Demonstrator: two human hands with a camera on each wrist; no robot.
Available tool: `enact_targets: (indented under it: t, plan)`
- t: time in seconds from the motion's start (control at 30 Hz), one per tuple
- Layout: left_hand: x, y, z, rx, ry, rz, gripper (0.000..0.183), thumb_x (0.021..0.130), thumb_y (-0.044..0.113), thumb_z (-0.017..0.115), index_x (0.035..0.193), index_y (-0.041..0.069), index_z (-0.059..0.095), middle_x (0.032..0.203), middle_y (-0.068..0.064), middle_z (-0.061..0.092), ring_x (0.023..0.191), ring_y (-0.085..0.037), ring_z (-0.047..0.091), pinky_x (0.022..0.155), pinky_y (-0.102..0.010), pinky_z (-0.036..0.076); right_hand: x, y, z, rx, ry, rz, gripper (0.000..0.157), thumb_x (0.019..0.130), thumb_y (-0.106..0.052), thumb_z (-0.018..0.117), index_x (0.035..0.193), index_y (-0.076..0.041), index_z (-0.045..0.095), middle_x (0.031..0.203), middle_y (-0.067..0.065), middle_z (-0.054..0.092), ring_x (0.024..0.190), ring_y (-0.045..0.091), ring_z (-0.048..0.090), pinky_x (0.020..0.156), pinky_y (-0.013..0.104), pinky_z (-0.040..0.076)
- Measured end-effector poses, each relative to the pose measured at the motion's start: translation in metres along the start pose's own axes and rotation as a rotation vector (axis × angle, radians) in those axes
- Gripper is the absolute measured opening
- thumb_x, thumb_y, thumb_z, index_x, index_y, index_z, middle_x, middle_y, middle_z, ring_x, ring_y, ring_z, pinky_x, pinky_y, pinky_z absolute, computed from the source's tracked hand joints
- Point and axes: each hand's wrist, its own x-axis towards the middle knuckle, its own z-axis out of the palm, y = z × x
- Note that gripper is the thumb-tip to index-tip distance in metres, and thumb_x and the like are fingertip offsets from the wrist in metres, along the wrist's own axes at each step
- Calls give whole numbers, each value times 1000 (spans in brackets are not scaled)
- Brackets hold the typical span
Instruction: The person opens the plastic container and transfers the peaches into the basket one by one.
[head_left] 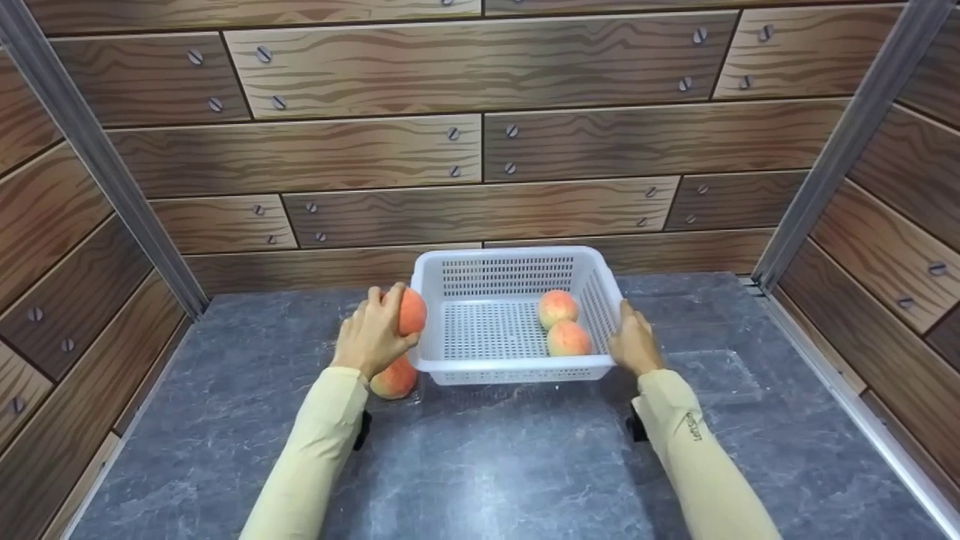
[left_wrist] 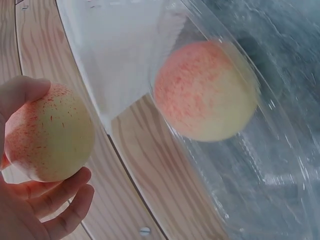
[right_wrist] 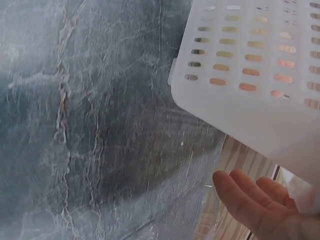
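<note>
My left hand [head_left: 373, 330] grips a peach [head_left: 412, 311] beside the left rim of a white plastic basket [head_left: 517, 365]. In the left wrist view, thumb and fingers curl round this peach [left_wrist: 55, 132]. Another peach [head_left: 394, 379] sits below that hand in a clear plastic tray [left_wrist: 295, 150]. Two peaches, one farther back [head_left: 558, 308] and one nearer [head_left: 569, 339], lie touching at the right inside the basket. My right hand [head_left: 636, 341] holds the basket's right rim near its front corner. Its fingers [right_wrist: 245, 197] show below the perforated wall [right_wrist: 235, 107]; the thumb is hidden.
A second clear tray outline [head_left: 712, 375] lies on the dark marbled tabletop [head_left: 480, 465] to the right. Wood-patterned panels [head_left: 480, 150] rise behind and on both sides, with metal corner posts [head_left: 832, 150]. The basket stands close to the back panel.
</note>
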Motion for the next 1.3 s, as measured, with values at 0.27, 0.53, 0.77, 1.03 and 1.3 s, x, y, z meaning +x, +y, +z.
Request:
enact_targets:
  t: [0.27,0.53,0.77,1.03,1.3]
  plan:
    - [3,7,10,-14,3,-12,75,77,29,82,139,0,51,109,-26,57,85,-44,67,64,-55,59,1,-1,1,-7,5,6,68,82,9,51,145,20,31,127,45,49,119,60,49,106,63,39]
    - [6,11,21,5,45,-25,75,78,34,84,138,1,54,107,-25,59,77,-40,68,61,-53,59,4,-2,1,-1,5,4,68,81,10,50,145,21,30,129,45,47,121,60,47,107,63,38]
    - [8,13,28,31,99,-16,73,76,36,86,133,2,56,104,-24,61,80,-39,67,64,-51,58,5,0,2,1,4,1,68,80,10,50,144,22,30,128,46,47,121,61,47,107,64,37]
    - [10,18,31,38,98,-22,73,75,37,86,133,3,57,108,-23,64,96,-40,64,75,-52,53,3,1,3,-5,26,-25,67,79,10,51,142,24,32,125,46,48,120,62,47,107,63,37]
    - [13,24,42,55,84,-9,71,76,40,84,132,5,59,107,-22,65,94,-39,63,76,-49,49,3,0,2,-10,11,8,68,80,9,50,144,21,31,127,45,48,120,61,47,107,64,38]
